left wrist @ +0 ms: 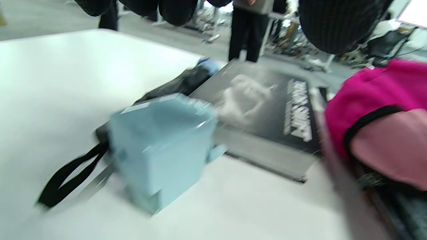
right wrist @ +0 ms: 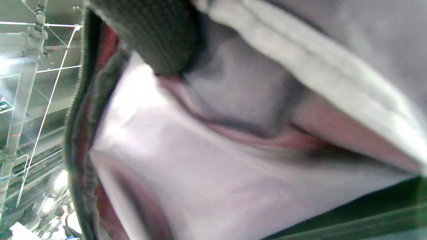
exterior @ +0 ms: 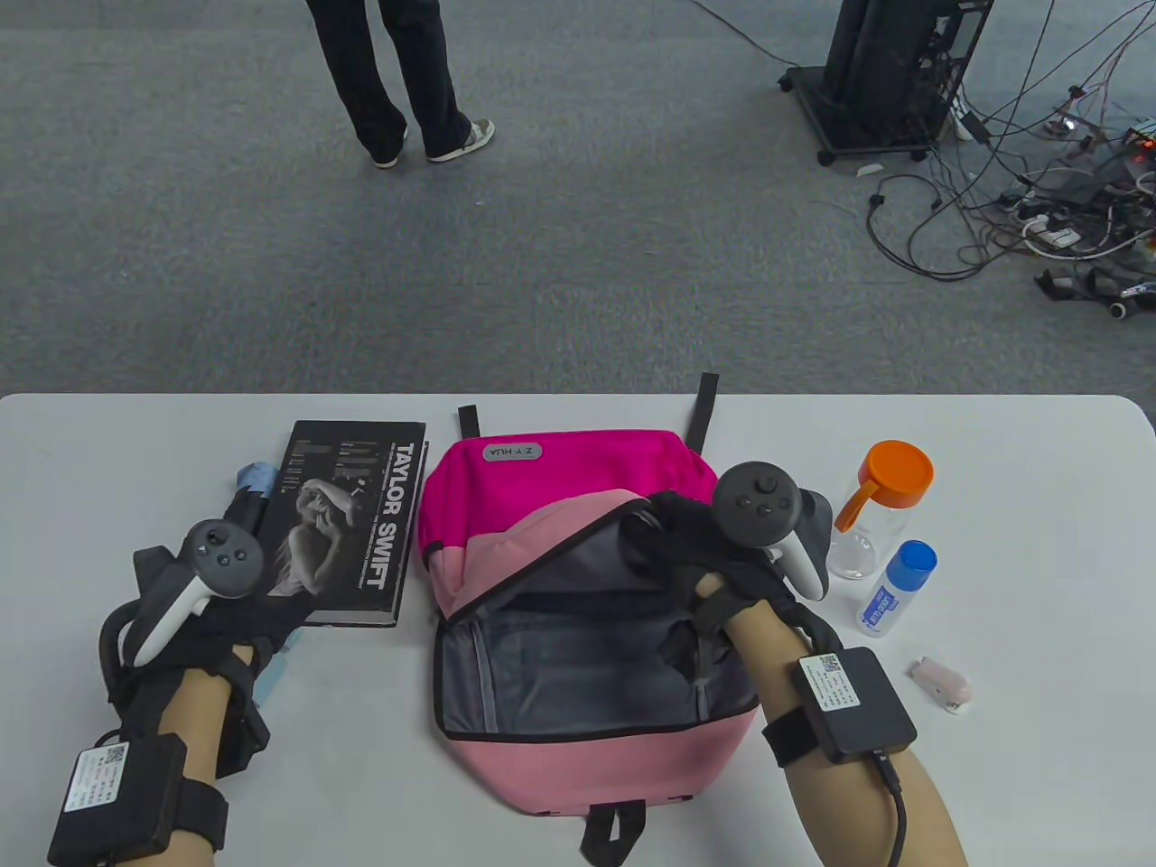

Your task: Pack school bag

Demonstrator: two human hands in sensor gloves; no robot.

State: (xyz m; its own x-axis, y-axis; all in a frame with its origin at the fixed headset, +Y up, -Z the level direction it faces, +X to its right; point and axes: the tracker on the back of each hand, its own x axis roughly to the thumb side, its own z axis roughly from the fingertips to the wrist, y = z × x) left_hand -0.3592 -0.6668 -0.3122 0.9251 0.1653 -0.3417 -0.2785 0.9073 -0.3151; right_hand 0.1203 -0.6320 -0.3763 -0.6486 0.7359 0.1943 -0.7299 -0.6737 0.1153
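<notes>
White desk (exterior: 1039, 452) carries an unzipped pink backpack (exterior: 578, 750); right hand (exterior: 713, 551) grips its raised flap, left hand (exterior: 244, 623) hovers relaxed beside the book (exterior: 352, 524)

Pink school bag (exterior: 578, 542) lying open on the counter (exterior: 1039, 452).
Its flap is gaping over grey lining; a black book (exterior: 348, 524) is lying beside it, with an orange-lidded bottle (exterior: 880, 510) and blue-capped bottle (exterior: 899, 587) sitting opposite.

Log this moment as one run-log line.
stage: bag opened | right hand: holds backpack flap up | left hand: over umbrella by book | unpacked: bottle, glue
</notes>
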